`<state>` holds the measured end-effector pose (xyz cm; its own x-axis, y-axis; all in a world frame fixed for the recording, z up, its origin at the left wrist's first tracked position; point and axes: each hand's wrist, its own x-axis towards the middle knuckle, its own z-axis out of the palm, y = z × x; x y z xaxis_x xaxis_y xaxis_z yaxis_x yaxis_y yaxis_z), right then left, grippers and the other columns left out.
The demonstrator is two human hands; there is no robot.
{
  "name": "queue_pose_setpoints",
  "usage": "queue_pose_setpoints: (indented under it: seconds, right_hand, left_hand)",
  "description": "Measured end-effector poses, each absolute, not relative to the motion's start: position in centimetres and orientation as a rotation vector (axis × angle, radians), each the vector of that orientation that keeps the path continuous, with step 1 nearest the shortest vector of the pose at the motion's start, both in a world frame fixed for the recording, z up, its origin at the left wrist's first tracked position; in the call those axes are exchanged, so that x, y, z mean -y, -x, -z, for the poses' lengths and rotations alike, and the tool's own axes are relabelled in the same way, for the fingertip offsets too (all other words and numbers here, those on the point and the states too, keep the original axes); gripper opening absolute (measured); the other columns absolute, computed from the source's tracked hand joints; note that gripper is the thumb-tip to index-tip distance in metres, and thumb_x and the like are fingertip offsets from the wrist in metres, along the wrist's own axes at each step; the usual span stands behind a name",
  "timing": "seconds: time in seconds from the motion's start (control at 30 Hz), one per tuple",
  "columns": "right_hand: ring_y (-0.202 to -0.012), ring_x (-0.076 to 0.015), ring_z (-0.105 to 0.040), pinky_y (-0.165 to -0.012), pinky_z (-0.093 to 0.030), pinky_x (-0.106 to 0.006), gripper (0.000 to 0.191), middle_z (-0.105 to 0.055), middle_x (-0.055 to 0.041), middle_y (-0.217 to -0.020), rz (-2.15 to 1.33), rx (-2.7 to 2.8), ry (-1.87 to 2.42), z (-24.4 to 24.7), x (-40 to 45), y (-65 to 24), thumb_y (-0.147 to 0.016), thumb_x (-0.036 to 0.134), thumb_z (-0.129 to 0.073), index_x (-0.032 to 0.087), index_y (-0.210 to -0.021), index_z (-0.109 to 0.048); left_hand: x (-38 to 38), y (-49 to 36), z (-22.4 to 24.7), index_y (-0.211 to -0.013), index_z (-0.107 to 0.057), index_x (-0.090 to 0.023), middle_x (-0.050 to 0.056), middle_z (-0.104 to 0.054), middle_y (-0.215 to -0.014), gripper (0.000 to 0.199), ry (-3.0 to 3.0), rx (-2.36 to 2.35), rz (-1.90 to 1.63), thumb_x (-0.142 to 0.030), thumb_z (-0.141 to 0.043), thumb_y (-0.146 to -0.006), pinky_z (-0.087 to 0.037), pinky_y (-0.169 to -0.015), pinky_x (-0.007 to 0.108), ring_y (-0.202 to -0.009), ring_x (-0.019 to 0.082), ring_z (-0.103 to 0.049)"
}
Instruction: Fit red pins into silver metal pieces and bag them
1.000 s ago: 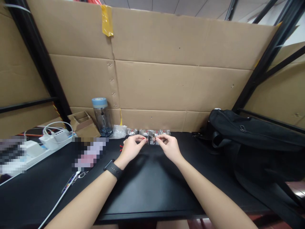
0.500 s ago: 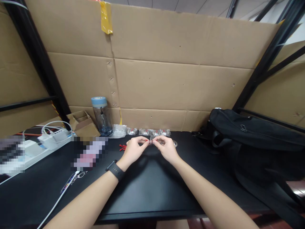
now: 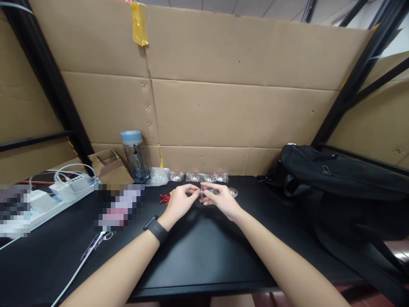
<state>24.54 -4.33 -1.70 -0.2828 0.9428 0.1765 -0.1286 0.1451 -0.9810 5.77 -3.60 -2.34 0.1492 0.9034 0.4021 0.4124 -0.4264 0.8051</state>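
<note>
Above the dark table, my hands meet at a small shiny metal disc (image 3: 202, 193), seen nearly edge-on. My right hand (image 3: 222, 200) is closed on the disc from the right, thumb on its face and other fingers round its rim. My left hand (image 3: 182, 200) pinches a small red piece, perhaps cord, on the disc's left side; the fingertips hide most of it. Red cord-like pieces (image 3: 165, 198) lie beside my left hand. A similar round metal disc (image 3: 233, 193) lies flat behind my right hand.
Clear packets (image 3: 194, 177) with round metal pieces line the cardboard wall (image 3: 204, 115). A blue-lidded bottle (image 3: 136, 155), small open carton (image 3: 111, 166) and white power strip (image 3: 68, 192) stand left. A keyring on a cable lies front left. A black bag (image 3: 338, 196) fills the right.
My right hand has gone from a fingertip pinch at the disc's right side to a wider hold round its rim. The left hand stays nearly in place.
</note>
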Motion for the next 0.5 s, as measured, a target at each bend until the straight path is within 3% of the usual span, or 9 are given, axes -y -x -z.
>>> queue_pose_setpoints:
  seconds: [0.13, 0.37, 0.5]
  right_hand:
    - [-0.078, -0.0169, -0.074, -0.074, -0.064, -0.032, 0.053, -0.071, -0.0057, -0.103, -1.321, 1.422, 0.832, 1.59, 4.31, -24.57, -0.077, 0.04, -0.081, 0.02, -0.125, -0.07]
    - [-0.068, -0.0144, -0.072, -0.071, -0.061, -0.031, 0.068, -0.072, -0.0061, -0.108, -1.241, 1.515, 0.872, 1.57, 4.39, -24.79, -0.063, 0.033, -0.089, 0.021, -0.127, -0.068]
    - [-0.067, -0.0154, -0.071, -0.065, -0.06, -0.031, 0.063, -0.07, -0.0089, -0.114, -1.13, 1.546, 0.918, 0.73, 4.21, -25.42, -0.067, 0.035, -0.086, 0.022, -0.126, -0.069]
  left_hand:
    - [3.57, -5.89, 2.38, -0.093, -0.075, -0.021, 0.005, -0.078, -0.094, 0.022, -1.897, -1.222, -1.262, -0.038, -0.063, -0.086, -0.055, -0.087, 0.033, -0.09, 0.022, -0.073]
    - [3.73, -5.82, 2.06, -0.091, -0.074, -0.021, 0.004, -0.077, -0.094, 0.021, -1.942, -1.17, -1.238, -0.036, -0.06, -0.088, -0.055, -0.086, 0.032, -0.089, 0.021, -0.072]
    - [3.36, -5.64, 2.43, -0.105, -0.068, -0.021, 0.006, -0.073, -0.11, 0.022, -2.082, -1.204, -1.294, -0.03, -0.057, -0.089, -0.05, -0.098, 0.035, -0.105, 0.022, -0.068]
